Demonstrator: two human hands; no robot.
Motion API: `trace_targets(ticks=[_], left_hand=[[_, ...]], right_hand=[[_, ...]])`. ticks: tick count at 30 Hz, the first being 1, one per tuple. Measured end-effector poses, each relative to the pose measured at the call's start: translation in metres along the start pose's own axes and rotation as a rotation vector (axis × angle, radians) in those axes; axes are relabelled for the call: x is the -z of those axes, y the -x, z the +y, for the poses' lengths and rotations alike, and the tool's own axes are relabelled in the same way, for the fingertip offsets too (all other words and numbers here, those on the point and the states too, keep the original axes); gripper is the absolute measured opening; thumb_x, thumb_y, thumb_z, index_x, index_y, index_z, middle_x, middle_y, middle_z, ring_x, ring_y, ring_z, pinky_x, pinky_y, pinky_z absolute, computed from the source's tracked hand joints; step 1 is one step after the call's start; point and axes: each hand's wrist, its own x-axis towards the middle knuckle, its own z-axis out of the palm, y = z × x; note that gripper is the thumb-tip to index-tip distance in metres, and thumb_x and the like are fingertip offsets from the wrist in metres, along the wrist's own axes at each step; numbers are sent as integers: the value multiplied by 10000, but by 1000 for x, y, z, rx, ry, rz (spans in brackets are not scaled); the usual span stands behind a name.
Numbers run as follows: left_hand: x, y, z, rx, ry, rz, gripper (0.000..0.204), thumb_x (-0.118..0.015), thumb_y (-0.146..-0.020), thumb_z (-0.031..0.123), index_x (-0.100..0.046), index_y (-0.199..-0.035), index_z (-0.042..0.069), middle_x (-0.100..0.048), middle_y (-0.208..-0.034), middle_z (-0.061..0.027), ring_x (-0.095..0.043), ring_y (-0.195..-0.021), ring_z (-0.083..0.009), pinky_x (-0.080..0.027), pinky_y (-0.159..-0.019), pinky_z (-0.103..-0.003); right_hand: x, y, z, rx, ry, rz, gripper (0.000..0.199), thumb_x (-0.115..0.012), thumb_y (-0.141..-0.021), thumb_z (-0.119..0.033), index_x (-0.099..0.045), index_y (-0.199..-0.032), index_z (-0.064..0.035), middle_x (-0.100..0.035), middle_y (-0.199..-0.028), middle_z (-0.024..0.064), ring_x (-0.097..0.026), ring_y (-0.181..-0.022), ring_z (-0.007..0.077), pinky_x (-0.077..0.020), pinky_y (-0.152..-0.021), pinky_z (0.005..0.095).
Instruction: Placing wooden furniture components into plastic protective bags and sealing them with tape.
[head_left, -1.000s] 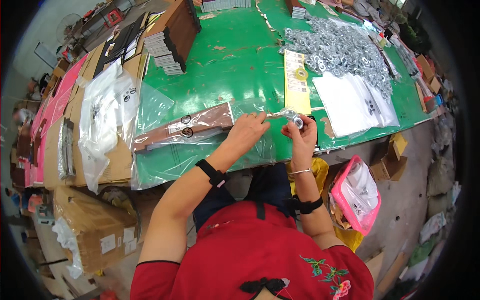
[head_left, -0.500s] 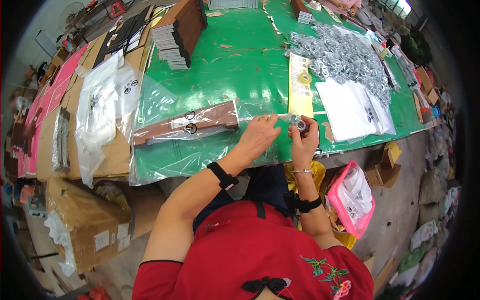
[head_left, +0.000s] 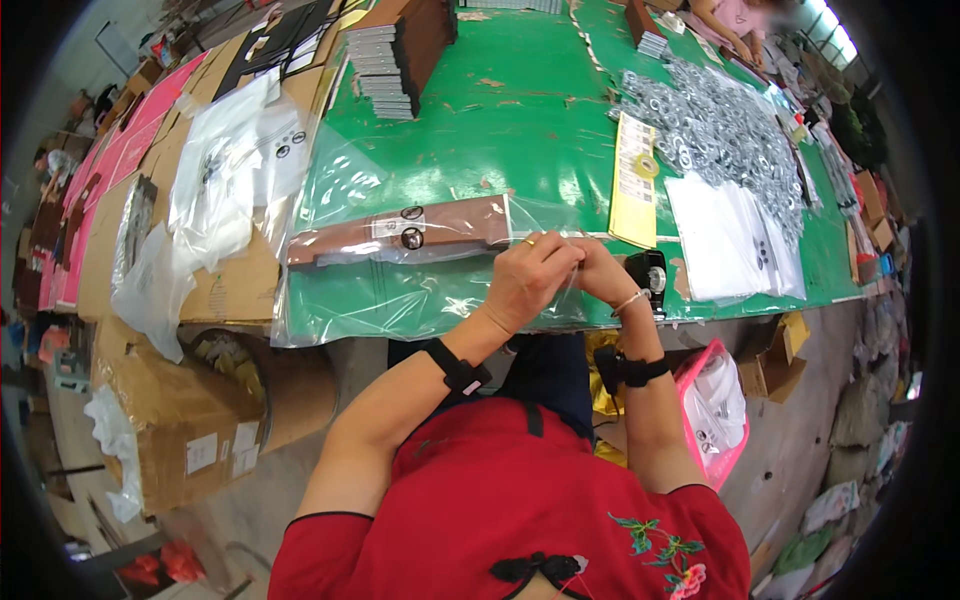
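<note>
A brown, flat-sided piece (head_left: 455, 229) lies inside a long clear plastic bag (head_left: 400, 310) at the table's near edge. Over the bag's right end, my left hand (head_left: 530, 277) is closed, its fingers pinching the film. My right hand (head_left: 606, 272) meets it there with fingertips pressed together; what they hold is hidden behind the fingers. Just right of that wrist rests a small black object (head_left: 648, 274) with a shiny pale part. Beyond it lies a yellow printed sheet (head_left: 632, 190) with a yellow tape roll (head_left: 647, 166) on it.
Bagged metal rings (head_left: 720, 130) are heaped at the right, behind a stack of white plastic bags (head_left: 715, 240). Stacked brown pieces (head_left: 400, 50) stand at the back. Clear bags (head_left: 225, 190) cover cardboard on the left. A pink basket (head_left: 715, 410) sits below the table; another person (head_left: 735, 25) is at the far right.
My right hand has let go of a small clear packet with a round part and moved in against my left. The left hand's fingers have closed at the bag's end. The view has shifted left.
</note>
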Motion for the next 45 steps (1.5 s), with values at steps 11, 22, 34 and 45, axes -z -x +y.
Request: trace_targets(ticks=[11,22,34,45], left_hand=[[12,6,13,-38,96,-57,202,-651,-843,57,-686,-1041,76,-667,-1031,-80,-660,-945,-277,-543,-784,-382],[108,40,-35,116,-33,-314,264,-624,-823,5,-691,-1062,96,-687,-1049,-52,-632,-985,-296,-526,-824,-397],[72,56,-36,21,-133,-473,434,-659,-812,73,-645,-1241,139,-641,-1134,-16,-596,-1028,-232,-481,-865,-370],[42,36,-48,-140,-227,-252,359,-638,-774,122,-681,-1130,104,-617,-1181,-28,-561,-1155,-219,-438,-984,-372]], right_hand=[[-32,-22,-9,-98,-604,-126,390,-623,-931,-154,-594,-1290,-5,-652,-1254,130,-639,-1084,233,-519,-933,359],[-27,30,4,-229,-520,352,375,-525,-1028,-170,-560,-1371,-26,-671,-1232,110,-663,-1059,181,-539,-848,286],[-13,-81,-8,-39,701,447,525,-683,-883,-492,-681,-1192,-68,-703,-1135,115,-651,-1039,320,-480,-894,463],[3,-92,22,-32,752,296,286,-807,-741,-335,-725,-868,-91,-684,-769,57,-667,-757,225,-453,-721,433]])
